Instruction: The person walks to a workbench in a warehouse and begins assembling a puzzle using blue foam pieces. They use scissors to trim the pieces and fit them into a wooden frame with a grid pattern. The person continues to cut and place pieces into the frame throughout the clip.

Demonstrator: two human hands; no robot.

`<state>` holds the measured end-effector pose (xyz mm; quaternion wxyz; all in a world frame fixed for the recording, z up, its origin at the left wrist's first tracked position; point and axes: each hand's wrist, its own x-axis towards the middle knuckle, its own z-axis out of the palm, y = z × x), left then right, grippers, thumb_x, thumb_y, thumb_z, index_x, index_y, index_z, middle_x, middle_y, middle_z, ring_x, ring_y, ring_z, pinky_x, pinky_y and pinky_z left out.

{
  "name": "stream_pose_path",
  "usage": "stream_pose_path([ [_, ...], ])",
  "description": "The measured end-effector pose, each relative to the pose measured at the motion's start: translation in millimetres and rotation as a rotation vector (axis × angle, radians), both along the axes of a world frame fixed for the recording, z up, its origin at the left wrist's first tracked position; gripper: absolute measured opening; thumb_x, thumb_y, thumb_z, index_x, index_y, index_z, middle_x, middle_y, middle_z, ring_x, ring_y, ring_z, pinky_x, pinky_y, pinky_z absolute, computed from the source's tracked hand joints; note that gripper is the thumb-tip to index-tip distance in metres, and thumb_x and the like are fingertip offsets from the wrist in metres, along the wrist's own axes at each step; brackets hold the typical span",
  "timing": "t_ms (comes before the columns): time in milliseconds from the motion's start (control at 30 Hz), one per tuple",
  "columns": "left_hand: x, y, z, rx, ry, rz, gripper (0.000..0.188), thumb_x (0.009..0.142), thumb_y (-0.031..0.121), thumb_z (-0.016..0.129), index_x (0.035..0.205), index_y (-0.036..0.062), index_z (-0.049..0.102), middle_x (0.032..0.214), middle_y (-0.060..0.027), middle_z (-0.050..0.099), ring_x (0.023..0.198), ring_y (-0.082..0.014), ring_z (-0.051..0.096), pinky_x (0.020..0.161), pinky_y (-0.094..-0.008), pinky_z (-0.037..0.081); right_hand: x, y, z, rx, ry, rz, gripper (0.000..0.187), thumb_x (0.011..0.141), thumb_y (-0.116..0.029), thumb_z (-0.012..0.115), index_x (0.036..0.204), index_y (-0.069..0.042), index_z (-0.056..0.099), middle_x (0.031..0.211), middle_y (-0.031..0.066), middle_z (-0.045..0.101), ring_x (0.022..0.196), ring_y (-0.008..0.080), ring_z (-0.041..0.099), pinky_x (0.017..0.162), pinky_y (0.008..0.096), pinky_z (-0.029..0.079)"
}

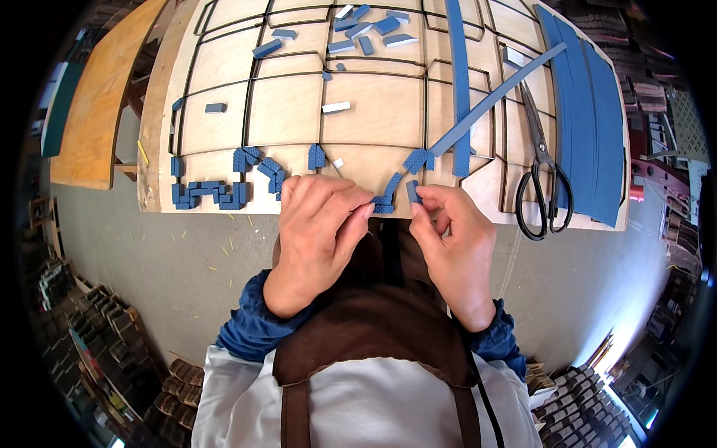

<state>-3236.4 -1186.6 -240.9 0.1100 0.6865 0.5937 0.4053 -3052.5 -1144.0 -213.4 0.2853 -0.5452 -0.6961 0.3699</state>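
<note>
In front of me lies a plywood cutting-die board [287, 134] set with thin dark blades. My right hand [455, 243] pinches a small blue foam block [414, 192] between thumb and forefinger, just above the near edge. My left hand [317, 231] is closed at the same edge, thumb and forefinger together. Its fingertips meet the left end of some blue foam blocks [383, 203] set along a blade; what they grip, if anything, is hidden. Other blue foam blocks [202, 193] line the blades at the near left.
Loose foam pieces [364, 30] are scattered on the board's far part. Black-handled scissors [541, 160] lie at the right, handles past the near edge. Long blue foam strips [590, 119] lie beyond them; a narrow strip [497, 97] slants across the board. A wooden table [97, 97] stands at left.
</note>
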Motion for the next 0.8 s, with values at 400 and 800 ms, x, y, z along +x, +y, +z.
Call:
stream_pose_path([
  [400, -1.1, 3.5, -2.5, 0.017, -0.011, -0.006, 0.019, 0.082, 0.007, 0.078, 0.099, 0.0085, 0.070, 0.095, -0.0056, 0.066, 0.086, -0.0259, 0.060, 0.081, -0.0380, 0.041, -8.2, -0.3, -7.9, 0.105, -0.042, 0.024, 0.018, 0.085, -0.003, 0.077, 0.099, -0.001, 0.066, 0.086, 0.0109, 0.069, 0.068, 0.0249, 0.070, 0.059, 0.0357, 0.055],
  [800, -7.8, 2.1, -1.7, 0.030, -0.059, 0.014, 0.018, 0.082, 0.006, 0.077, 0.099, 0.0080, 0.071, 0.096, -0.0058, 0.066, 0.087, -0.0254, 0.060, 0.082, -0.0381, 0.041, -10.1, -1.5, -4.5, 0.019, -0.013, 0.014, 0.015, 0.087, -0.004, 0.076, 0.099, 0.000, 0.069, 0.086, 0.0115, 0.071, 0.064, 0.0231, 0.070, 0.057, 0.0337, 0.055],
])
